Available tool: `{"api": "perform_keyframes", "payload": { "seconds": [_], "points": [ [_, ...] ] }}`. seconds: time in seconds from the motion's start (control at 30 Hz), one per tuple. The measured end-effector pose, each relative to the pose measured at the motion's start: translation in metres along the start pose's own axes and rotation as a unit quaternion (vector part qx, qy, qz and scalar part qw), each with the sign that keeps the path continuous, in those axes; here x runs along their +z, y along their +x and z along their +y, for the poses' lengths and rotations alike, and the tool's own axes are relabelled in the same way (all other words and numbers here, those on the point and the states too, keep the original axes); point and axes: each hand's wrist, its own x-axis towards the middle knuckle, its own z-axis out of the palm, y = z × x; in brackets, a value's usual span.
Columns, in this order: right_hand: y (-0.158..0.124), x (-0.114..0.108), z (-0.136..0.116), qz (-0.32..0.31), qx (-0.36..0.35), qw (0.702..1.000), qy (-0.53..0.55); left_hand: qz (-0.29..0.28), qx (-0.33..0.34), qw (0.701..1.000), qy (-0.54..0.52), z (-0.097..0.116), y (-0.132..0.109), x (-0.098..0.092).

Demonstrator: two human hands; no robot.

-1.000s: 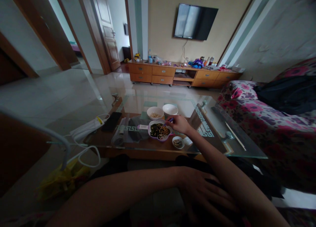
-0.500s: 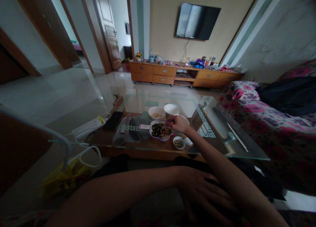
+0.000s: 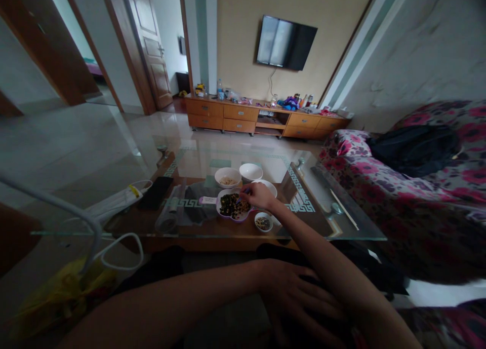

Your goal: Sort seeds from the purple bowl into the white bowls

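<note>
My right hand [image 3: 258, 194] is closed on a thin purple-blue tool [image 3: 243, 194], too small to make out fully. The tool reaches into a white, purple-rimmed, lobed tray [image 3: 237, 219] of mixed dark green and brown beans or grains, with a labelled handle at its left. A small white bowl [image 3: 263, 228] with some of the mix stands just below the right hand. Behind the tray are a white bowl [image 3: 228, 172] with pale pieces, another white bowl [image 3: 251, 169], and a third bowl [image 3: 270, 187] partly behind my hand. My left hand [image 3: 299, 298] lies over my lap, fingers spread.
The bowls stand on a glass coffee table [image 3: 197, 161]. To the left lie a dark phone-like slab [image 3: 155, 192], a white power strip [image 3: 117, 202] with cable, and a yellow bag [image 3: 64, 293]. A chopstick-like stick [image 3: 343, 209] lies right, near a floral sofa [image 3: 360, 171].
The view has swung slightly to the right, so the scene sits further left. My right hand stays over the tray with the tool; my left hand remains on my lap.
</note>
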Motion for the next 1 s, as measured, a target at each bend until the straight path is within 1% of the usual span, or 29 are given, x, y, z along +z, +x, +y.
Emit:
{"api": "perform_keyframes", "payload": {
  "seconds": [0.13,0.23,0.3,0.47,0.6,0.73,0.87,1.0],
  "points": [
    [-0.001,-0.003,-0.004,0.002,0.006,1.000,-0.001,-0.002,-0.009,0.999,-0.031,-0.001,0.002,-0.001],
    [-0.002,-0.005,-0.005,0.010,0.011,1.000,0.005,-0.046,-0.022,0.998,-0.043,-0.003,0.004,-0.005],
    [-0.002,-0.006,-0.004,0.019,0.016,1.000,0.015,-0.062,-0.018,0.997,-0.045,-0.003,0.004,-0.006],
    [-0.007,-0.017,0.004,0.064,0.028,0.996,0.051,-0.023,-0.013,0.999,-0.030,-0.001,0.006,-0.005],
    [-0.015,-0.031,0.017,0.132,0.033,0.986,0.097,-0.041,-0.011,0.999,-0.026,-0.003,0.013,-0.006],
    [-0.025,-0.042,0.033,0.174,0.057,0.978,0.101,-0.038,-0.001,0.999,-0.030,-0.006,0.019,-0.002],
    [-0.032,-0.045,0.045,0.180,0.081,0.975,0.098,-0.031,0.003,0.999,-0.034,-0.006,0.023,0.005],
    [-0.034,-0.043,0.046,0.161,0.070,0.978,0.114,-0.033,0.005,0.999,-0.037,-0.007,0.024,0.010]
  ]
}}
